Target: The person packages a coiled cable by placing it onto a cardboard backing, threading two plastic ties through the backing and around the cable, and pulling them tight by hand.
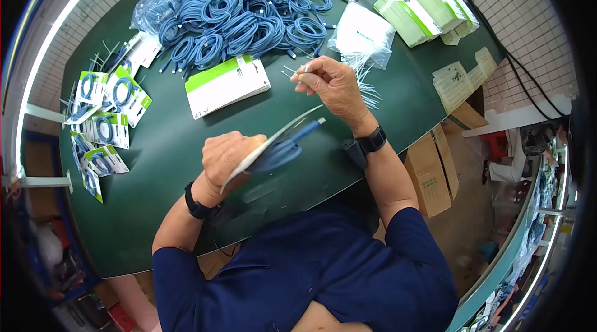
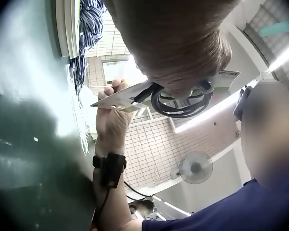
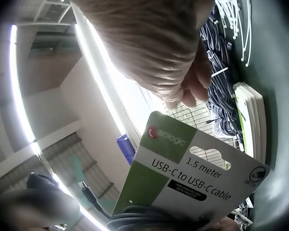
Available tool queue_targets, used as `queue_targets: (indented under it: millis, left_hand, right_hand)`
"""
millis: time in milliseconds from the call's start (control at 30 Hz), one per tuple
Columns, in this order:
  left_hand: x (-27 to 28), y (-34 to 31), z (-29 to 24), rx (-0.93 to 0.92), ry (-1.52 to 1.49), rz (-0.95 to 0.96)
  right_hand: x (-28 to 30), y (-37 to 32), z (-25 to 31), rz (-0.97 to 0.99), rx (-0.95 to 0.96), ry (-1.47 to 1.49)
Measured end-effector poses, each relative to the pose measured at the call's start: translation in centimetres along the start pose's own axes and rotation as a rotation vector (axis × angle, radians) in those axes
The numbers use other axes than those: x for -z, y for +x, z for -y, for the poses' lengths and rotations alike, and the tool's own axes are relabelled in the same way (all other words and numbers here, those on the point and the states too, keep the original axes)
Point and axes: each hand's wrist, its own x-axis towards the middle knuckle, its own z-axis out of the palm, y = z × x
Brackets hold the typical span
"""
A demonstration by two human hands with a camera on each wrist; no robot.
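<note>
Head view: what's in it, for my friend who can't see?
A person's left hand holds a card with a blue cable over a green table, while the right hand pinches something thin and white. Beyond lies a big pile of blue cables.

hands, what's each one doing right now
Left hand: holding a printed card with a coiled cable.
Right hand: pinching at least one thin white tie.

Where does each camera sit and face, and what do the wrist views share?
Head: head-worn, facing forward and down at the table; left hand, right hand, sleeves show.
Left wrist: worn there, facing card and cable; both hands show.
Right wrist: worn there, facing the card's printed front; right hand at top.
Wrist views share card and cable.
</note>
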Motion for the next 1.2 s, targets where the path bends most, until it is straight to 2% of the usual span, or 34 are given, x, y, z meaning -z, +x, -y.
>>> queue_targets:
  millis: [67,167,333,433,500,600,633,733,833,1033,1200]
  left_hand:
    - [-0.1,0.1,-0.1,-0.099,-0.02,0.054]
    - [-0.2,0.0,-0.4,-0.133,-0.009,0.12]
    - [-0.6,-0.2,-0.4,-0.199,0.023,0.135]
    - [0.0,-0.1,-0.8,-0.218,0.016,0.193]
    - [0.2,0.0,-1.0,-0.209,0.011,0.218]
    - [0.4,-0.2,-1.2,-0.3,0.01,0.276]
    - [0.4,-0.3,-1.3,-0.267,0.003,0.281]
    - [0.1,-0.2,-1.7,-0.359,0.009,0.239]
    - [0.0,-0.3,-2.2,-0.365,-0.001,0.237]
    - [0.1,-0.4,-2.5,-0.387,0.01,0.221]
    - [0.5,-0.8,-2.7,-0.345,0.011,0.305]
  right_hand:
    - [0.1,0.1,0.2,0.018,-0.001,-0.032]
    - [0.4,0.1,0.5,0.075,0.042,-0.305]
    - [0.5,0.0,0.3,0.079,0.13,-0.373]
    - [0.6,0.2,0.5,0.054,0.349,-0.47]
    - [0.7,0.0,1.2,0.074,0.334,-0.427]
    - [0.5,-1.0,3.0,0.107,0.282,-0.325]
    - [0.2,-1.5,4.1,0.115,0.246,-0.234]
    - [-0.6,-2.9,7.4,0.121,0.151,-0.035]
    - [-1.0,-3.7,10.0,0.24,0.209,-0.109]
    - [-2.2,-4.2,10.4,0.298,0.182,-0.133]
    - [-2.2,-4.0,10.7,0.41,0.141,-0.174]
